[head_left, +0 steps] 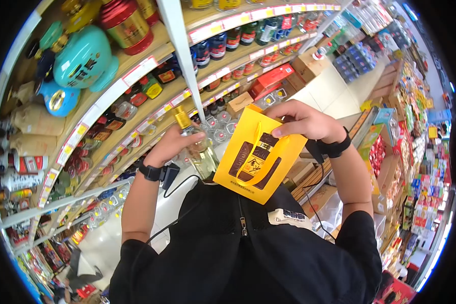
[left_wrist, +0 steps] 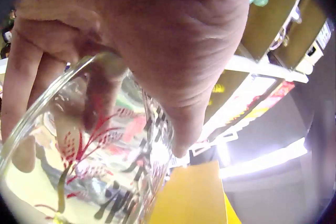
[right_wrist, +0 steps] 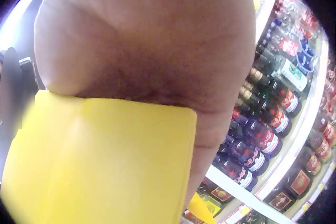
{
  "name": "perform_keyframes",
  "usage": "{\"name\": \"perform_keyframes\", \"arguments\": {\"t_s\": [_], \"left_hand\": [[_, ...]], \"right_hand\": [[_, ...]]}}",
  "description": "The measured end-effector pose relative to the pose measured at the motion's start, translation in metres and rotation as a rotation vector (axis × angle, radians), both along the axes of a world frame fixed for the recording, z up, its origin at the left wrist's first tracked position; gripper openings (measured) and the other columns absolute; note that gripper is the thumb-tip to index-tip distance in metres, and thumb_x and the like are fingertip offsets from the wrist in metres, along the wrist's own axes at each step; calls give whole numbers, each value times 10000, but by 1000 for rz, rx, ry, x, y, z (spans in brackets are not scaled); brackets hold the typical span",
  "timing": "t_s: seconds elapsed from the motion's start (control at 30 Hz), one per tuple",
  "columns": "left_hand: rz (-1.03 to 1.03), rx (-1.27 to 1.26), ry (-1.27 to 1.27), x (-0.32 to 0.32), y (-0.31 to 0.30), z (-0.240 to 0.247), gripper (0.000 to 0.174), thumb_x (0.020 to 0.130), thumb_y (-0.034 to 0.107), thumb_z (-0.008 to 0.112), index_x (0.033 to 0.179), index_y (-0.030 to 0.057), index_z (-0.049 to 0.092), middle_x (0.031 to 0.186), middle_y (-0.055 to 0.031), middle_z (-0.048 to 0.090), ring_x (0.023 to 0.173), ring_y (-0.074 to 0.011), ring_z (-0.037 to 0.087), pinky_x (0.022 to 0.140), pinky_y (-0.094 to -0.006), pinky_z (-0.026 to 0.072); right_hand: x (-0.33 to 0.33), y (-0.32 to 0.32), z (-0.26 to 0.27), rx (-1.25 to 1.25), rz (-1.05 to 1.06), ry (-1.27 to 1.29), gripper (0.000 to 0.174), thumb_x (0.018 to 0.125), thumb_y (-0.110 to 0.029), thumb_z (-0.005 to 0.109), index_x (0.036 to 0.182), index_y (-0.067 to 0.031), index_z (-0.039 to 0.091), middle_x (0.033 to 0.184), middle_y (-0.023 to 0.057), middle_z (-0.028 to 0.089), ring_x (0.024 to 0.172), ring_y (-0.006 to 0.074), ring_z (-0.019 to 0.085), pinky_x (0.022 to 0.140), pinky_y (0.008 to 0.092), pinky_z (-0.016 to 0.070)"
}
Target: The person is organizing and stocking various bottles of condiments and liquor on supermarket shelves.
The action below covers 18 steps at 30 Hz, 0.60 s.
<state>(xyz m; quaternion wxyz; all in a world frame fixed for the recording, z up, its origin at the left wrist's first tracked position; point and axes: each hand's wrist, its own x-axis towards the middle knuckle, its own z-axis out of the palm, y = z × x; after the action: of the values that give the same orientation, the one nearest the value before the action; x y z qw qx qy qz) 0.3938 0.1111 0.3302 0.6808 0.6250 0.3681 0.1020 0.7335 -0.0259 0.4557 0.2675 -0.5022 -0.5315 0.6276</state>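
My left hand (head_left: 172,146) grips a clear glass bottle (head_left: 203,156) with a gold cap (head_left: 182,117), thumb across its upper part. Red branch-like print and dark lettering show on its glass in the left wrist view, where the bottle (left_wrist: 84,166) fills the lower left. A yellow paper gift bag (head_left: 261,157) with yellow cord handles and dark bottle pictures is pinched at its top edge by my right hand (head_left: 309,121). The bag is tilted, its left edge close beside the bottle's lower end. Up close, the right wrist view shows the bag (right_wrist: 105,155) under the palm.
Shelves of bottles (head_left: 218,45) rise ahead and to the left. A large turquoise jar (head_left: 83,58) stands on the left shelf. On the right are cartons and a display of packaged goods (head_left: 377,152). Cables hang from both wrists.
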Motion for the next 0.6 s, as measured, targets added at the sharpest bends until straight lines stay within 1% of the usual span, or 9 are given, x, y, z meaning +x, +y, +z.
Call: {"name": "perform_keyframes", "arguments": {"t_s": [0.03,0.07,0.1,0.2,0.27,0.37,0.47,0.5,0.6], "left_hand": [[-40,89,64,5,-3,11,439,915,353,805,1157,20,654,1050,-55,706,942,-114,651,852,-304,531],[-26,93,65,7,-5,15,439,915,353,805,1157,20,654,1050,-55,706,942,-114,651,852,-304,531],[-25,94,69,7,-6,19,456,902,365,818,1145,13,662,1028,-54,715,914,-112,655,830,-302,536],[-30,110,81,2,-8,26,480,898,373,823,1151,-1,663,971,-34,721,839,-108,655,781,-302,546],[-38,30,135,-3,-5,23,457,924,336,792,1185,-4,635,1102,-80,703,996,-139,647,898,-321,526],[-27,-24,112,-10,-6,21,485,924,353,792,1217,6,621,1115,-77,689,1024,-149,635,917,-327,518],[-7,52,109,-16,-10,8,512,933,377,790,1236,-5,633,1067,-56,697,984,-137,637,896,-323,529],[-56,-19,128,-17,-4,8,626,928,355,797,1375,-6,550,1191,-74,673,1076,-153,623,961,-326,514],[-82,-130,-14,-28,-7,14,586,897,309,821,1330,38,534,1179,-47,627,1083,-162,602,973,-332,491]], "right_hand": [[0,5,-7,-17,26,10,282,914,-110,718,1139,57,693,1086,85,716,981,155,668,860,299,526],[-1,9,-9,-33,47,19,292,913,-118,719,1146,55,692,1084,82,715,984,156,670,862,297,527],[-3,12,-9,-22,64,31,302,951,-155,714,1194,23,695,1029,49,734,929,116,675,827,283,527],[-7,19,-21,-1,121,37,320,952,-176,712,1199,27,692,1024,48,734,921,114,671,820,281,523],[-8,25,-25,-10,148,30,336,949,-193,713,1199,30,690,1024,51,732,923,115,667,817,281,521],[-15,40,-30,-28,207,48,362,942,-220,717,1197,35,687,1025,58,728,929,120,660,814,285,517],[-21,57,-28,-38,278,26,398,932,-240,726,1214,36,675,1042,65,723,947,130,656,831,300,516],[-23,63,-26,-77,327,48,406,937,-238,721,1235,33,665,1056,62,721,957,131,653,845,300,515],[-28,71,-28,-166,415,38,478,966,-247,675,1363,8,599,1186,68,689,1059,146,637,925,309,506]]}}
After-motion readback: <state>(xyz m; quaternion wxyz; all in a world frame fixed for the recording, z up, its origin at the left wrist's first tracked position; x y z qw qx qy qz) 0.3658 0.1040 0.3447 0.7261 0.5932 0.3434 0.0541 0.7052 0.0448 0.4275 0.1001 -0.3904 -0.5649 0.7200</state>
